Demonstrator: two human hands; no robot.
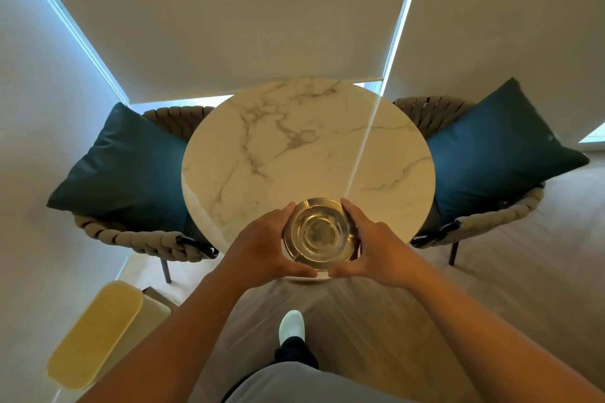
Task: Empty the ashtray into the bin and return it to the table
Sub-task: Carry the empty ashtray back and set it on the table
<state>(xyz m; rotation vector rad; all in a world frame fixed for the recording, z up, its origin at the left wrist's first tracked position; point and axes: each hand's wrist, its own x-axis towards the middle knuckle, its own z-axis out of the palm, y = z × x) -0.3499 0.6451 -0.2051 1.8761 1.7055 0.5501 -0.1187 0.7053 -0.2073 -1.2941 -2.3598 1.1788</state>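
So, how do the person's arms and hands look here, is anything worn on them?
Both forearms are bare up to the frame edge: no sleeves show. The left hand and the right hand carry no gloves, and no watch, ring or bracelet is visible.

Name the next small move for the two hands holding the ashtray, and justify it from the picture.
Probably carry the ashtray down-left toward the yellow-lidded bin. The left hand and right hand already grip its sides at the near edge of the marble table.
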